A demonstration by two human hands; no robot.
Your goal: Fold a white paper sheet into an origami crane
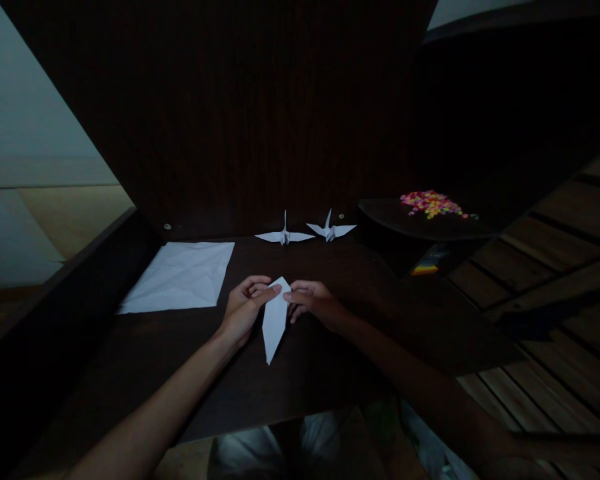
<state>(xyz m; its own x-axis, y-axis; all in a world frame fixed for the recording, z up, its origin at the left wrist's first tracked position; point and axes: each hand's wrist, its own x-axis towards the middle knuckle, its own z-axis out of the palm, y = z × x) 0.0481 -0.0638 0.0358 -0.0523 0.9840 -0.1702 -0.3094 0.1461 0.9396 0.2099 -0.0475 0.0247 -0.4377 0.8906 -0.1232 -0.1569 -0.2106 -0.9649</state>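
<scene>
A white folded paper (275, 323), long and pointed at its lower end, is held between my two hands over the dark desk. My left hand (247, 303) pinches its upper left side, thumb on top. On the upper right side, my right hand (313, 300) grips the paper with its thumb on the face and fingers curled behind. Beyond my hands stand two white paper cranes, the left crane (285, 237) with wings spread and the right crane (331, 232) beside it. To the left lies a creased sheet of white paper (180, 277).
A dark desk (190, 373) has a raised board along its left side and a tall back panel (260, 120). On a rounded shelf (380, 217) at right sits a pile of small colourful pieces (433, 202). Under it is an orange-and-yellow edged item (425, 269).
</scene>
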